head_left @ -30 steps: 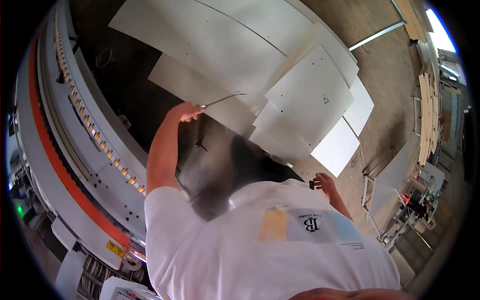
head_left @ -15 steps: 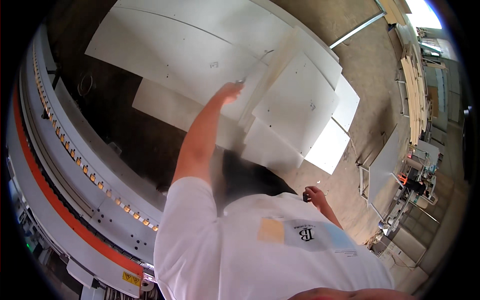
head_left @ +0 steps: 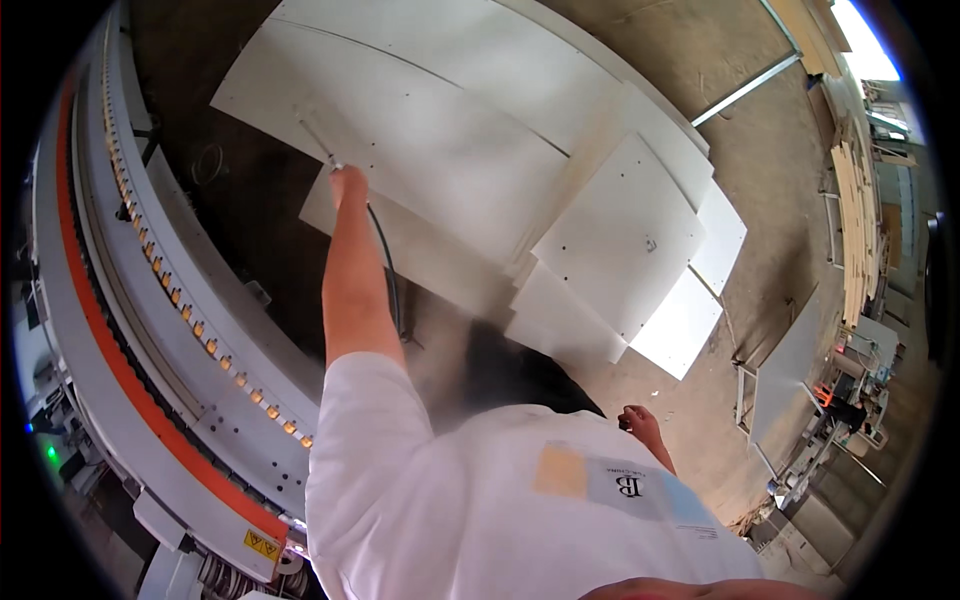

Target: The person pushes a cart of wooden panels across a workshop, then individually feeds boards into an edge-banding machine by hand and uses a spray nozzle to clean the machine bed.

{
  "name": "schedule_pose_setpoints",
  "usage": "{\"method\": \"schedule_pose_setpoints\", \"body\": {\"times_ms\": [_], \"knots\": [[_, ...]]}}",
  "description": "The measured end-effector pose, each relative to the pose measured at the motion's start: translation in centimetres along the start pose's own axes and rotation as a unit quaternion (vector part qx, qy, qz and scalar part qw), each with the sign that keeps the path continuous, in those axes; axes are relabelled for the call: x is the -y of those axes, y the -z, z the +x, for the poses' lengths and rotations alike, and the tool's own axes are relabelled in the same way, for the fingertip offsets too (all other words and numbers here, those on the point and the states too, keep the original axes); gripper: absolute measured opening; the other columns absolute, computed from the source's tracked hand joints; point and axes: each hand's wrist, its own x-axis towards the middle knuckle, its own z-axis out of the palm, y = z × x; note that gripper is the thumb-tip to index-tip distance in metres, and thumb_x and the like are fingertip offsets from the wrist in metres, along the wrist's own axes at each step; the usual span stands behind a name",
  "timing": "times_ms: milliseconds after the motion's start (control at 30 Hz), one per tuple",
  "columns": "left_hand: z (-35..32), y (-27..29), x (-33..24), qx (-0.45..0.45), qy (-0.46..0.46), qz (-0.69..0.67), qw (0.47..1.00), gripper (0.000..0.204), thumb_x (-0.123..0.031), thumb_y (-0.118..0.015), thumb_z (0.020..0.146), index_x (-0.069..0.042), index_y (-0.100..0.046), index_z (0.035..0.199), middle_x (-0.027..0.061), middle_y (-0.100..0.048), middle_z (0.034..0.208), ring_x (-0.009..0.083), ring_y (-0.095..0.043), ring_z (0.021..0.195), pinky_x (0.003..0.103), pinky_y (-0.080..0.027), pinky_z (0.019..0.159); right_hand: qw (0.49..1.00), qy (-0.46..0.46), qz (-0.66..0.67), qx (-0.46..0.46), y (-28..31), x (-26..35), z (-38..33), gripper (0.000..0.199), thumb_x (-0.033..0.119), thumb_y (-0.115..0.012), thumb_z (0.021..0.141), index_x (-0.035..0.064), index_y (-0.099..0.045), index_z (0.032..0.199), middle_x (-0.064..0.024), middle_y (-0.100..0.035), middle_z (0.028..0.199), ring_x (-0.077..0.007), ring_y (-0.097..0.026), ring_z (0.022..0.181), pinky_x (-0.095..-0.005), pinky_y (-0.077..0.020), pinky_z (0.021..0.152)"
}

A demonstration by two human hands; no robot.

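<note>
My left hand point(head_left: 348, 186) is closed around an air blow gun point(head_left: 334, 162), its thin nozzle angled over the left part of a large white panel point(head_left: 430, 150). A dark hose point(head_left: 388, 260) hangs from the gun beside my forearm. Low at my right side, my right hand point(head_left: 645, 424) has curled fingers around a small black object point(head_left: 625, 422) that I cannot make out. Smaller white panels overlap the large one on its right; the top small panel point(head_left: 615, 225) bears dark holes and a small printed mark.
To my left runs a long grey machine point(head_left: 200, 420) with an orange stripe and a row of small yellowish rollers. A metal frame point(head_left: 745, 90) stands beyond the panels. At right are a leaning grey board point(head_left: 785, 370), stacked wooden strips point(head_left: 855, 230) and a cluttered bench point(head_left: 860, 350).
My left hand has swung left with the air blow gun, from the middle of the large panel toward its left edge. The hose now shows. My view has shifted slightly.
</note>
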Motion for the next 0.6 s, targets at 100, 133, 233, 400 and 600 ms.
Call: {"method": "schedule_pose_setpoints", "body": {"times_ms": [100,133,233,400,600], "knots": [[-7.9,0.1,2.8,-0.028,0.058,-0.269,0.961,0.025,-0.023,-0.051,0.099,-0.005,-0.069,0.102,0.0158,-0.070,0.085,0.0310,-0.070,0.079,0.043,-0.052,0.062,1.000,0.010,-0.001,0.009,-1.0,-0.9,0.6,0.029,0.026,-0.063,0.100,0.0025,-0.067,0.117,-0.0107,-0.075,0.096,-0.0188,-0.071,0.080,-0.0316,-0.0581,0.064],[-11.0,-0.4,2.3,-0.036,0.050,-0.345,0.936,0.027,-0.024,-0.050,0.100,-0.003,-0.068,0.100,0.0176,-0.069,0.082,0.0320,-0.070,0.076,0.044,-0.052,0.060,1.000,0.008,0.000,0.013,-1.5,-0.7,0.9,0.029,0.026,-0.062,0.100,0.0027,-0.067,0.116,-0.0103,-0.075,0.096,-0.0187,-0.071,0.080,-0.0316,-0.0581,0.064],[-20.5,1.7,-2.2,0.299,-0.100,-0.462,0.829,0.026,-0.023,-0.051,0.097,-0.003,-0.059,0.083,0.0171,-0.062,0.065,0.0285,-0.061,0.052,0.043,-0.045,0.046,0.999,0.015,-0.004,0.039,-2.2,0.9,2.9,0.030,0.028,-0.061,0.100,0.0042,-0.066,0.119,-0.0083,-0.074,0.098,-0.0180,-0.071,0.082,-0.0311,-0.0553,0.066],[-24.3,1.8,-1.9,0.318,-0.027,-0.356,0.879,0.014,-0.015,-0.062,0.088,-0.002,-0.067,0.087,0.0199,-0.070,0.077,0.0316,-0.069,0.064,0.043,-0.054,0.056,0.999,0.027,-0.012,0.045,-3.1,7.3,3.7,0.036,0.033,-0.061,0.101,0.0042,-0.064,0.122,-0.0071,-0.073,0.103,-0.0174,-0.070,0.086,-0.0309,-0.0525,0.072],[-16.8,-5.3,9.9,0.138,-0.009,0.196,0.971,0.022,-0.025,-0.053,0.100,-0.008,-0.068,0.103,0.0127,-0.070,0.091,0.0317,-0.068,0.079,0.046,-0.051,0.060,0.997,0.059,-0.019,0.051,-3.5,10.5,2.5,0.038,0.033,-0.061,0.101,0.0035,-0.064,0.124,-0.0076,-0.073,0.104,-0.0181,-0.070,0.086,-0.0306,-0.0531,0.072]]}}
